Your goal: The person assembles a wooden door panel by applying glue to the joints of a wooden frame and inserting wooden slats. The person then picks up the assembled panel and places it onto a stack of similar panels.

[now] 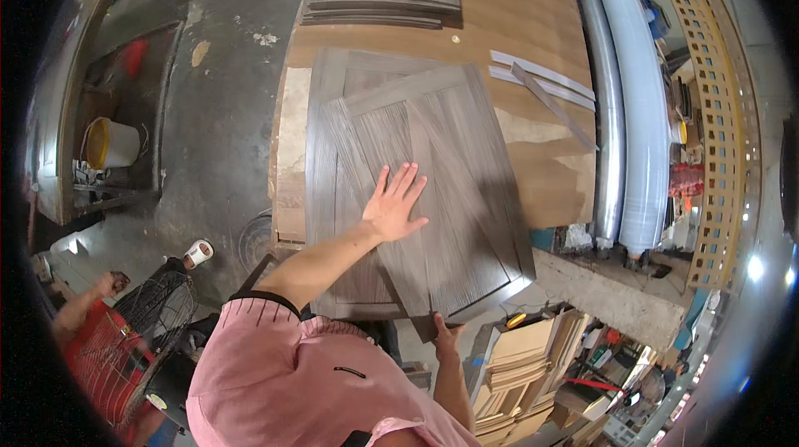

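My left hand [394, 202] lies flat with fingers spread on the top grey wood-grain cabinet door panel [433, 189], which sits skewed on a second panel [326, 197] on the workbench [533, 31]. My right hand [445, 332] grips the top panel's near edge, thumb over the face; its other fingers are hidden.

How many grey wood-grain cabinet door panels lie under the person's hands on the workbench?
2: a top grey wood-grain panel, turned askew under the left hand with the right hand at its near edge, and a lower panel beneath. More may be hidden.
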Tool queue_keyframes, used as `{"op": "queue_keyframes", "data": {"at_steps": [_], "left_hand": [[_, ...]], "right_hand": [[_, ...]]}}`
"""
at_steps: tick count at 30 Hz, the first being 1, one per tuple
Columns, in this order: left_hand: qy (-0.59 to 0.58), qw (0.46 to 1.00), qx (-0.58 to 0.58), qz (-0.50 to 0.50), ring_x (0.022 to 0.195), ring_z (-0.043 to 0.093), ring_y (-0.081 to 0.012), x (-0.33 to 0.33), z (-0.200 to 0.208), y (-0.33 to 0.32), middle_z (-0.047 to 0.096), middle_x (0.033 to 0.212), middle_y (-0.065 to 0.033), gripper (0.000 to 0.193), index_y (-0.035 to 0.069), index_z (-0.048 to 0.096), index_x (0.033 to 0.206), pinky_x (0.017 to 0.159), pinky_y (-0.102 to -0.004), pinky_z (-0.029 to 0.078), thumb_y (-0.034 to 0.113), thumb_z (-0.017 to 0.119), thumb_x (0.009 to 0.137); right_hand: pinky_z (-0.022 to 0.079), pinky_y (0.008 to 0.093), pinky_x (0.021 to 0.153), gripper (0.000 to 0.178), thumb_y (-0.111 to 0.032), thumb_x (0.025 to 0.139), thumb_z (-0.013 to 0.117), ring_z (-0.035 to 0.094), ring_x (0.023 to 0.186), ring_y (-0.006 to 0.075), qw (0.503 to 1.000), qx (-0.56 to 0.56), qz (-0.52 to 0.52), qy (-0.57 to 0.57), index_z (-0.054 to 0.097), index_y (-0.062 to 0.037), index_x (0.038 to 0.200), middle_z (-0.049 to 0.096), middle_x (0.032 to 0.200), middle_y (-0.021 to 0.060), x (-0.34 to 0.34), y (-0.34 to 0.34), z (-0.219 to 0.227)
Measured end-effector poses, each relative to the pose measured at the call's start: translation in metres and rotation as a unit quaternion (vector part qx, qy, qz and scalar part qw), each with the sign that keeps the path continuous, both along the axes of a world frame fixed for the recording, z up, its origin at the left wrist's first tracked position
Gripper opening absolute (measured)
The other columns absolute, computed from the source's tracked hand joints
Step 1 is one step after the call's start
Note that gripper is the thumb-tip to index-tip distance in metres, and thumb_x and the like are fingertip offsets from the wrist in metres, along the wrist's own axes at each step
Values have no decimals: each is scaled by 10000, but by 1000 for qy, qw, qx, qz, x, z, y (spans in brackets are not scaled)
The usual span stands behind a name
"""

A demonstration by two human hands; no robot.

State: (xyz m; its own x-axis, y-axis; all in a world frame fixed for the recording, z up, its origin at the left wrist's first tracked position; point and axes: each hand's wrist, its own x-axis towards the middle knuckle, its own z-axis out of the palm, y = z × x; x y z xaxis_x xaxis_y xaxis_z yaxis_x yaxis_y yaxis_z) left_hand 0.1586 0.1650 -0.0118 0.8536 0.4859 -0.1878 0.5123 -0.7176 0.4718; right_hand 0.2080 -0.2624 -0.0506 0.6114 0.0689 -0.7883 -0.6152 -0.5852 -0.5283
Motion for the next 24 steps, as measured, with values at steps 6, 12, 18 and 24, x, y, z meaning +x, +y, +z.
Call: {"op": "queue_keyframes", "data": {"at_steps": [6, 12, 18, 24], "left_hand": [[38, 999, 31, -11, 1556, 15, -344, 4, 6, 4, 33, 1679, -181, 995, 67, 156, 1604, 1236, -583, 0, 686, 511, 910], [130, 990, 41, -23, 1554, 11, -361, 29, 24, 8, 15, 1684, -167, 1103, 69, 139, 1602, 1209, -651, 40, 685, 635, 833], [206, 978, 29, -14, 1545, -31, -412, 42, 29, -2, -16, 1677, -201, 1186, 92, 121, 1609, 1160, -722, 107, 680, 717, 770], [209, 977, 45, -16, 1540, -31, -433, 41, 25, -8, -20, 1673, -218, 1232, 100, 115, 1611, 1152, -730, 106, 684, 752, 733]], "right_hand": [[507, 394, 883, 953, -362, 854, 798, 519, 1223, 262, 989, -30, 120, -77, 204, -58, 1535, 511, 1390, 146, 1, -4, -8], [478, 507, 876, 774, -350, 902, 734, 502, 1265, 289, 997, 8, 2, 77, 243, -188, 1479, 458, 1444, 117, 18, 37, 44], [472, 475, 928, 761, -371, 906, 728, 513, 1258, 269, 985, 73, -96, 121, 265, -162, 1472, 475, 1420, 123, 18, 44, 52], [457, 420, 1014, 897, -368, 839, 821, 530, 1243, 304, 998, 6, -29, -64, 272, 9, 1440, 503, 1374, 216, 1, 52, 40]]}}
